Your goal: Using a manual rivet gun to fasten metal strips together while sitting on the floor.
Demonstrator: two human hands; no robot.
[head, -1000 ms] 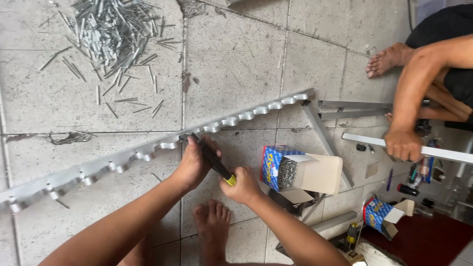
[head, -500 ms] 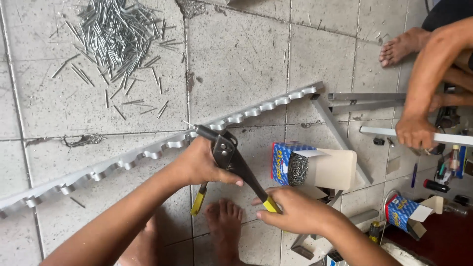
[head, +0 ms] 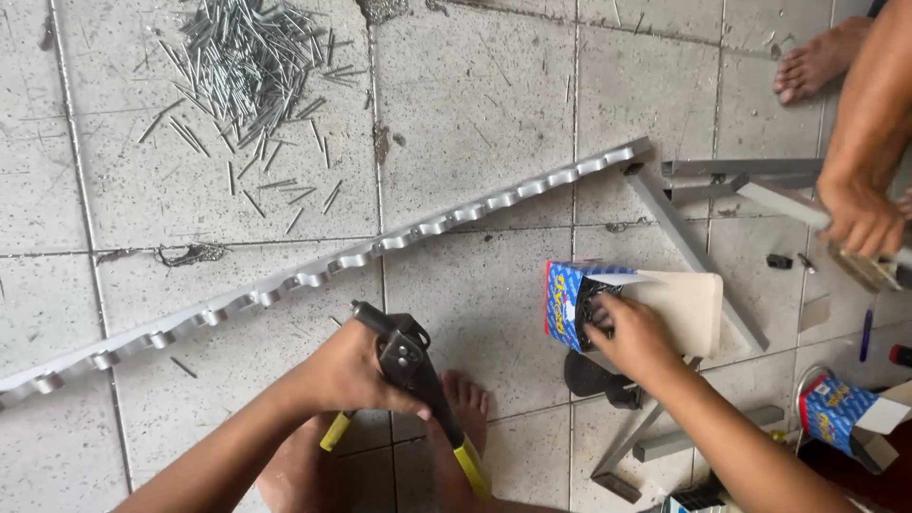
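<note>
The left hand (head: 356, 375) is closed around the head of a hand riveter (head: 410, 370) — black body, yellow-tipped handles splayed back toward the person's bare foot (head: 464, 404) — its nose pointing up at the long scalloped metal strip (head: 380, 249) lying diagonally on the tiled floor (head: 475, 104). The right forearm reaches out across the floor, and the right hand (head: 632, 337) has its fingers dipped into the open end of a blue cardboard box (head: 627, 304) — whether they pinch anything cannot be told. Spent rivet pins (head: 242, 62) lie heaped well apart.

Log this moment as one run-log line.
left hand: grips rivet gun | right hand: fingers in open blue box | scalloped metal strip: on tile floor
</note>
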